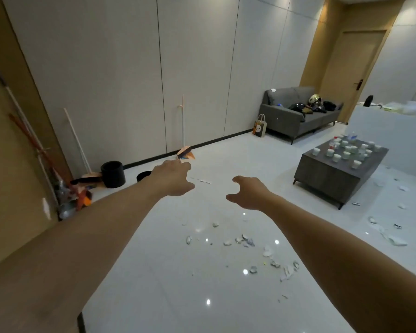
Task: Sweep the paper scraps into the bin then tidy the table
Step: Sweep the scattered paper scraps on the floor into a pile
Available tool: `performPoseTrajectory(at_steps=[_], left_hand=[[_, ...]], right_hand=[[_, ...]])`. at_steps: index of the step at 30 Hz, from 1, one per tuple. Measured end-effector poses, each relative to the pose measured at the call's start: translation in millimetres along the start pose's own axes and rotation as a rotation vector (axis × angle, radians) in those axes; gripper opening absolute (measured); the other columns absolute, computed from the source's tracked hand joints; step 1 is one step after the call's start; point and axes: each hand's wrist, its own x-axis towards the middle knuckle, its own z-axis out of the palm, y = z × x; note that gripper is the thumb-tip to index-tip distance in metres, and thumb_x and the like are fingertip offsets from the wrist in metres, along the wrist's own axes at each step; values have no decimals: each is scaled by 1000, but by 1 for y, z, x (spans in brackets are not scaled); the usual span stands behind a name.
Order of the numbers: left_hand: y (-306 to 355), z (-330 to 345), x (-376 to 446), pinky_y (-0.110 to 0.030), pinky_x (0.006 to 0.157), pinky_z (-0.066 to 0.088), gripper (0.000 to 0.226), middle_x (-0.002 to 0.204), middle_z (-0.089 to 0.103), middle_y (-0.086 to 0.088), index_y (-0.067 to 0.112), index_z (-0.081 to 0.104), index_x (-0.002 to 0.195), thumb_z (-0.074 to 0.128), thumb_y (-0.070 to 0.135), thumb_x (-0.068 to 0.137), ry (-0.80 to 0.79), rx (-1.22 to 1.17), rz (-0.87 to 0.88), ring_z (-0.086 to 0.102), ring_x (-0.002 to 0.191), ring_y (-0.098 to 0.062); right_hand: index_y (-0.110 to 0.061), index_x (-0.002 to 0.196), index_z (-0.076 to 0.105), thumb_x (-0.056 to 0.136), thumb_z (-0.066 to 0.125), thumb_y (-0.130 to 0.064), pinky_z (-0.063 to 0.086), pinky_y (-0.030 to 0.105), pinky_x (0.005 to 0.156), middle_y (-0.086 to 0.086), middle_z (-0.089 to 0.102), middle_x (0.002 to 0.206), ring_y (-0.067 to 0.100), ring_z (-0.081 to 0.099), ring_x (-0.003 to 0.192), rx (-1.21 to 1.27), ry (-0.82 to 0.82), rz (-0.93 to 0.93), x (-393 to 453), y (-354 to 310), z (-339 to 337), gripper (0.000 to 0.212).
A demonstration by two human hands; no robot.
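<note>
Paper scraps (pixel 243 241) lie scattered on the glossy white floor in front of me, with more scraps (pixel 394 236) at the right near the low grey table (pixel 327 174). A broom with an orange head (pixel 185 152) leans upright against the wall panels. A black bin (pixel 113 174) stands by the wall at the left. Both my arms stretch forward. My left hand (pixel 173 179) hangs with loosely curled fingers just in front of the broom head, holding nothing. My right hand (pixel 247 193) is spread and holds nothing.
Several white cups and a bottle (pixel 346 150) crowd the low table. A grey sofa (pixel 300 114) with helmets stands at the back, a paper bag (pixel 259 127) beside it. Mops and another broom (pixel 77 188) lean in the left corner. A second dark bin (pixel 143 175) peeks from behind my left wrist.
</note>
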Motion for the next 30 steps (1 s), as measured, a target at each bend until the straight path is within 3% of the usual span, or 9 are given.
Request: performPoseTrajectory(at_steps=[11, 17, 21, 24, 27, 30], left_hand=[[-82, 41, 251, -41, 90, 43, 64, 138, 46, -2, 27, 42, 139, 54, 56, 84, -55, 92, -1, 43, 123, -26], [-129, 22, 411, -41, 87, 45, 56, 128, 51, 0, 29, 45, 133, 52, 53, 82, -44, 160, -28, 46, 115, -24], [-159, 7, 510, -37, 80, 43, 53, 127, 53, 1, 27, 48, 130, 52, 53, 84, 14, 97, -74, 49, 113, -23], [-188, 17, 571, -37, 81, 43, 53, 127, 52, 1, 27, 48, 130, 52, 52, 84, -41, 95, -74, 48, 113, -23], [-225, 33, 637, -38, 84, 45, 53, 128, 51, 0, 26, 48, 131, 53, 51, 84, -91, 55, -103, 48, 114, -23], [-262, 48, 710, -37, 83, 45, 53, 128, 51, -1, 26, 48, 131, 53, 51, 84, -84, 42, -96, 48, 114, -25]], right_hand=[[-15, 149, 39, 90, 64, -44, 43, 31, 95, 8, 52, 143, 26, 49, 127, 58, -5, -18, 280, 13, 6, 70], [-14, 148, 40, 89, 66, -42, 42, 32, 98, 8, 48, 147, 26, 47, 131, 125, -40, -67, 462, 10, 8, 70], [-13, 141, 48, 89, 66, -43, 46, 32, 89, 10, 57, 137, 26, 55, 118, 129, -12, -82, 582, -1, -10, 63], [-16, 139, 51, 88, 66, -43, 43, 27, 78, 9, 60, 133, 24, 57, 111, 138, -15, -115, 660, -15, -8, 60], [-20, 139, 52, 86, 66, -42, 40, 26, 76, 7, 61, 133, 23, 58, 109, 131, -49, -148, 739, -28, 5, 59], [-22, 133, 56, 84, 67, -40, 42, 26, 74, 6, 64, 127, 18, 55, 95, 133, -58, -157, 820, -37, 21, 53]])
